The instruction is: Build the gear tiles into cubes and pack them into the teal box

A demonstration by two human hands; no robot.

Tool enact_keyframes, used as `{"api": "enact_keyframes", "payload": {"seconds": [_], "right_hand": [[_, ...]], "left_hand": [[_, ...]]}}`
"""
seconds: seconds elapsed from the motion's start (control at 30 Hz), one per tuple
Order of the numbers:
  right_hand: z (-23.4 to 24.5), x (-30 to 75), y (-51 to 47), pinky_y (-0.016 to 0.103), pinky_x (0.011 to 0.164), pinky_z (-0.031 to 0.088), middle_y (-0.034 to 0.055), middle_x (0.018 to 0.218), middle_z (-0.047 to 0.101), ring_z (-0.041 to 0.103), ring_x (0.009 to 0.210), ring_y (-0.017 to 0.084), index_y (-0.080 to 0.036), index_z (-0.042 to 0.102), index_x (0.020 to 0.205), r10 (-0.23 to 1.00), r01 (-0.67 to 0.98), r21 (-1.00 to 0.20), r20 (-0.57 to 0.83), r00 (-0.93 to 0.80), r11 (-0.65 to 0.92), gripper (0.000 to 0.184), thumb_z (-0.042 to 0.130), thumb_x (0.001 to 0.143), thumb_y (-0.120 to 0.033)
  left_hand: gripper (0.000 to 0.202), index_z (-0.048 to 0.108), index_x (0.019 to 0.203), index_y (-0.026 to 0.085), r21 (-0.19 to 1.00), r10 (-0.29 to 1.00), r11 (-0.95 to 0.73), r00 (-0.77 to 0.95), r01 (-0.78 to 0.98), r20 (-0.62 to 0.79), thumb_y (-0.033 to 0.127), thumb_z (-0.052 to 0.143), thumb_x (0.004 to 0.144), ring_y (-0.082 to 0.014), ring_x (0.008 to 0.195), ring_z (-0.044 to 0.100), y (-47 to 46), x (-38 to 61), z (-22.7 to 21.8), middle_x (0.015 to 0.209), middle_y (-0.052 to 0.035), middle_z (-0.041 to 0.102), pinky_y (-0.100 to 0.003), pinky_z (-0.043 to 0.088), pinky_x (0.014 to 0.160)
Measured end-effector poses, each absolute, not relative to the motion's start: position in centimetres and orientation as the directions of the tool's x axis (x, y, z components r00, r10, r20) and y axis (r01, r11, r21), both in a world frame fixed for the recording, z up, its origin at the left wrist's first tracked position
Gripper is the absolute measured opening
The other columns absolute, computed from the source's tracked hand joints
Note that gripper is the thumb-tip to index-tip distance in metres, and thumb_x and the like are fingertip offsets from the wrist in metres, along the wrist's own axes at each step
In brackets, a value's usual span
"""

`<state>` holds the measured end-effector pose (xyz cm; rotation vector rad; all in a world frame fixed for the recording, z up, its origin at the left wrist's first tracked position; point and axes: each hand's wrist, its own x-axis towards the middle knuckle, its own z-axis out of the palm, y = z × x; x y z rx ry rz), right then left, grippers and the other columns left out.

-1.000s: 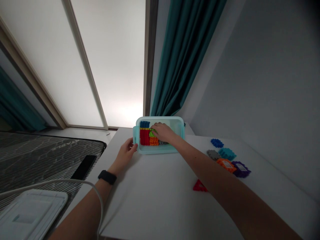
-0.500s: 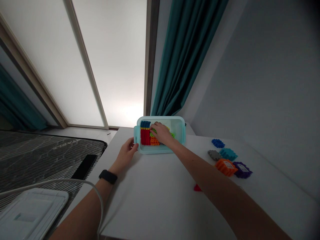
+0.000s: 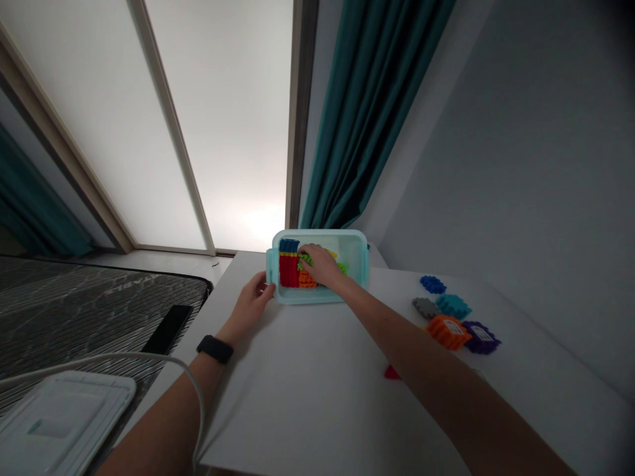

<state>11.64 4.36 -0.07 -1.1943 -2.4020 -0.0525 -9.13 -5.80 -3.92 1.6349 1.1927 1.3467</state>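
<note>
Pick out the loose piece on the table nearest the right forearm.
The small red piece, partly hidden by the right forearm; the blue, teal, grey, orange and purple pieces lie farther right.

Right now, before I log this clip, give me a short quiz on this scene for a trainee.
1. Which hand is inside the box?
2. True or false: the red triangle lies inside the box.
3. Fill in the colour: the block just beyond the red block in the box is ___.

Key:
1. The right hand.
2. False: it lies on the table, outside the box.
3. Blue.
</note>
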Motion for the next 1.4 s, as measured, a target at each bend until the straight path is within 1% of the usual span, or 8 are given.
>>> {"api": "enact_keyframes", "payload": {"seconds": [0.2, 0.4, 0.67, 0.77, 0.87, 1.03, 1.13, 1.4], "right_hand": [[0.3, 11.5, 4.4, 0.035, 0.092, 0.042, 0.0092, 0.108, 0.067, 0.057, 0.104, 0.023, -0.018, 0.063, 0.113, 0.769, 0.783, -0.165, 0.390, -0.507, 0.600, 0.020, 0.053, 0.095, -0.021], [0.4, 10.9, 4.6, 0.035, 0.087, 0.043, 0.0090, 0.104, 0.068, 0.059, 0.099, 0.024, -0.020, 0.065, 0.107, 0.803, 0.822, -0.169, 0.389, -0.451, 0.544, 0.017, 0.052, 0.097, -0.024], [0.6, 10.5, 4.6, 0.034, 0.083, 0.043, 0.0093, 0.102, 0.067, 0.059, 0.097, 0.024, -0.020, 0.064, 0.102, 0.816, 0.836, -0.164, 0.376, -0.439, 0.524, 0.015, 0.053, 0.097, -0.029], [0.5, 10.3, 4.7, 0.034, 0.083, 0.043, 0.0093, 0.102, 0.067, 0.060, 0.096, 0.024, -0.019, 0.064, 0.102, 0.816, 0.834, -0.162, 0.368, -0.445, 0.528, 0.015, 0.052, 0.097, -0.027], [0.5, 10.4, 4.7, 0.034, 0.085, 0.043, 0.0101, 0.106, 0.067, 0.059, 0.099, 0.023, -0.018, 0.063, 0.108, 0.811, 0.828, -0.158, 0.362, -0.459, 0.539, 0.018, 0.052, 0.096, -0.025], [0.8, 11.5, 4.2, 0.039, 0.096, 0.039, 0.0122, 0.114, 0.066, 0.058, 0.108, 0.025, -0.016, 0.060, 0.121, 0.792, 0.817, -0.129, 0.365, -0.488, 0.563, 0.028, 0.053, 0.094, -0.022], [0.9, 12.1, 3.8, 0.040, 0.098, 0.038, 0.0134, 0.116, 0.066, 0.058, 0.108, 0.026, -0.015, 0.061, 0.121, 0.781, 0.810, -0.105, 0.361, -0.509, 0.576, 0.029, 0.053, 0.094, -0.020], [0.7, 12.7, 4.1, 0.036, 0.094, 0.041, 0.0131, 0.112, 0.070, 0.061, 0.104, 0.025, -0.015, 0.068, 0.111, 0.783, 0.815, -0.076, 0.343, -0.520, 0.574, 0.025, 0.053, 0.091, -0.013]], "left_hand": [[0.035, 0.062, 0.114, 0.017, 0.917, 0.941, -0.337, 0.041, 0.215, 0.337, 0.039, 0.058, 0.087, -0.0162, 0.075, 0.059, -5.8, -9.1, -3.9, 0.096, -0.0057, 0.066, -0.029, 0.051, 0.069], [0.034, 0.061, 0.114, 0.016, 0.918, 0.943, -0.332, 0.046, 0.217, 0.330, 0.037, 0.057, 0.088, -0.0160, 0.077, 0.058, -5.8, -9.1, -3.9, 0.097, -0.0059, 0.065, -0.029, 0.051, 0.070], [0.035, 0.060, 0.116, 0.017, 0.918, 0.943, -0.330, 0.036, 0.218, 0.331, 0.038, 0.057, 0.088, -0.0168, 0.077, 0.059, -5.7, -9.1, -4.1, 0.095, -0.0056, 0.065, -0.030, 0.051, 0.070], [0.036, 0.059, 0.117, 0.017, 0.917, 0.943, -0.330, 0.033, 0.226, 0.331, 0.038, 0.057, 0.087, -0.0166, 0.076, 0.058, -5.7, -9.1, -4.0, 0.094, -0.0047, 0.064, -0.030, 0.051, 0.071], [0.037, 0.060, 0.116, 0.017, 0.919, 0.945, -0.322, 0.027, 0.226, 0.325, 0.039, 0.058, 0.087, -0.0168, 0.076, 0.058, -5.7, -9.2, -4.0, 0.096, -0.0053, 0.065, -0.030, 0.050, 0.071], [0.038, 0.061, 0.117, 0.017, 0.919, 0.943, -0.329, 0.020, 0.217, 0.333, 0.039, 0.059, 0.086, -0.0169, 0.076, 0.059, -5.6, -9.2, -4.3, 0.097, -0.0060, 0.066, -0.030, 0.051, 0.070], [0.038, 0.061, 0.118, 0.017, 0.921, 0.944, -0.326, 0.021, 0.215, 0.329, 0.039, 0.059, 0.086, -0.0175, 0.078, 0.060, -5.5, -9.2, -4.3, 0.098, -0.0064, 0.067, -0.030, 0.052, 0.069], [0.037, 0.060, 0.116, 0.017, 0.923, 0.945, -0.324, 0.027, 0.208, 0.325, 0.038, 0.059, 0.086, -0.0175, 0.078, 0.062, -5.5, -9.3, -4.4, 0.099, -0.0064, 0.067, -0.030, 0.052, 0.068]]}}
